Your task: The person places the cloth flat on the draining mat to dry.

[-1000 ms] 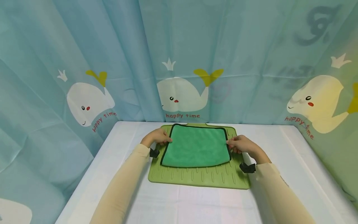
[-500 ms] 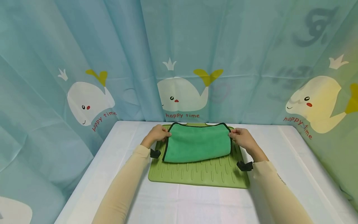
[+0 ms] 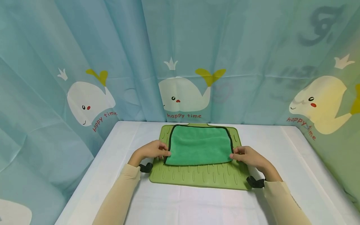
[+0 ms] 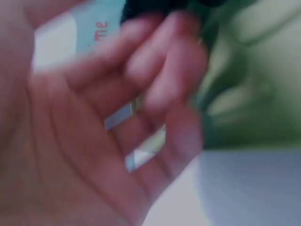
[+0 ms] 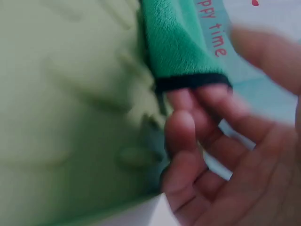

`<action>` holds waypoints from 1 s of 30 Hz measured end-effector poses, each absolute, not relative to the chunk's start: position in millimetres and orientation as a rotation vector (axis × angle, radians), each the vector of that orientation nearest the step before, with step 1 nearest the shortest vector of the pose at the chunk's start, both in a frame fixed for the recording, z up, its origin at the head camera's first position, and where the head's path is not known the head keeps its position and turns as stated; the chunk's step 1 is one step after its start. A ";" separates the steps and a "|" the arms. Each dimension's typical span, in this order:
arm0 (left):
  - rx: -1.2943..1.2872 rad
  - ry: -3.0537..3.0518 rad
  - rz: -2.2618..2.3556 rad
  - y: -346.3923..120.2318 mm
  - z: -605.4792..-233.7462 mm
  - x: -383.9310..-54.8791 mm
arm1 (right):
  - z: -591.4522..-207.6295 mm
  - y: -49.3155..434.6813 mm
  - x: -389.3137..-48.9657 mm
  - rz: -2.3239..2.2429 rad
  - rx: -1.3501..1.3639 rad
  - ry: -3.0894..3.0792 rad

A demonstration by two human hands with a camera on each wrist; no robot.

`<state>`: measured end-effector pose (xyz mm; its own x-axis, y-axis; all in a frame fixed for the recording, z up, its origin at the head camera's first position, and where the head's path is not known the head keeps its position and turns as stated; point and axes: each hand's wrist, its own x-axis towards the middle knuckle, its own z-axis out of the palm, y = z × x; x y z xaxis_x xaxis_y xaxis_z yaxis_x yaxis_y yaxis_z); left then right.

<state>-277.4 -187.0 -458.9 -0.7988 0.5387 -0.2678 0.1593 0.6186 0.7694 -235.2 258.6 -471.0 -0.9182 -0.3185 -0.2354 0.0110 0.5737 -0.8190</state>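
Note:
A folded green plush towel (image 3: 200,145) with black edging lies on an olive-green ridged mat (image 3: 197,176). My left hand (image 3: 153,150) is at the towel's near left corner, its thumb over the edge. In the left wrist view, this hand is blurred with loosely bent fingers, and its thumb tip is out of frame. At the near right corner, my right hand (image 3: 251,157) has fingertips tucked beneath the towel's edge (image 5: 188,82). A gap shows between its thumb (image 5: 268,54) and the cloth in the right wrist view.
The mat sits at the back middle of a white-covered table (image 3: 180,206). Behind the table hangs a blue curtain (image 3: 247,62) printed with whales, which also closes off both sides. Black straps (image 3: 255,182) are at both wrists.
Both hands have let go of the towel's raised sides and come nearer to me, to its near corners. The towel's far edge has settled back and its sides lie flatter on the mat.

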 end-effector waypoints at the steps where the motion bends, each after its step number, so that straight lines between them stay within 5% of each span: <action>1: 0.594 2.343 1.049 -187.7 -459.1 -273.5 | -471.7 259.5 -231.1 -1.273 -0.294 2.460; 13: 0.697 2.483 1.111 -184.0 -459.8 -260.1 | -477.5 252.8 -215.6 -1.216 -0.425 2.806; 30: 0.276 2.363 1.482 -177.3 -458.6 -250.7 | -462.7 250.5 -212.8 -1.386 -0.074 2.598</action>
<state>-250.7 -177.3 -458.6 -0.9243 0.3372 -0.1789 -0.0144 0.4376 0.8991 -212.8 250.5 -462.7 -0.9796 -0.1353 -0.1485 0.0480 0.5603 -0.8269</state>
